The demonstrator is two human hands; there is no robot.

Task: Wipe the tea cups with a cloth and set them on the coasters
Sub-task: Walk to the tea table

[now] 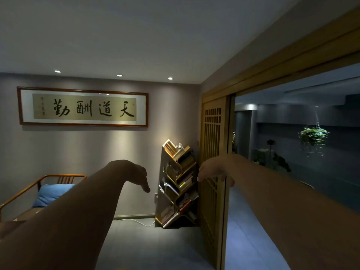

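No tea cup, cloth or coaster is in view; the camera looks across a dim room at a wall. Both my forearms stretch straight forward at mid-height. My left hand hangs down from the wrist with relaxed fingers and holds nothing. My right hand also droops from the wrist, its fingers loose and empty, in front of the edge of a wooden lattice door.
A tree-shaped bookshelf with books stands in the corner between my hands. A wooden chair with a blue cushion is at the left. A framed calligraphy hangs on the wall. A hanging plant shows through the opening at right.
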